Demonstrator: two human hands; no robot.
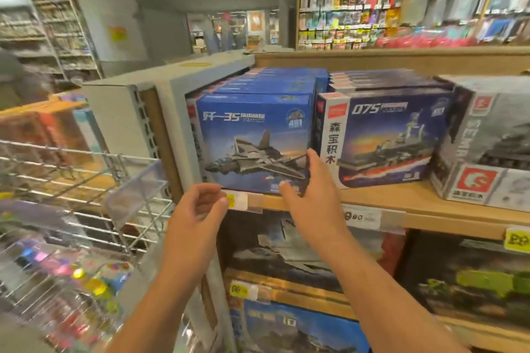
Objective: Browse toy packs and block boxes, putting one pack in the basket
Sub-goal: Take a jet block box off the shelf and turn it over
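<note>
A blue block box with a fighter jet picture [252,137] stands at the front of a row on the wooden shelf [401,198]. My right hand [309,195] touches its lower right corner, thumb on the front face and fingers reaching along the right edge. My left hand [198,209] hovers just below the box's lower left corner, fingers loosely curled near the price strip, holding nothing. A dark blue warship block box [384,140] stands right beside it. No basket is in view.
A grey tank block box [487,146] sits at the right. More block boxes [301,252] fill the lower shelves. A wire rack [71,180] with clear toy packs [57,281] hangs at the left. Far shelves of hanging goods [401,8] line the back wall.
</note>
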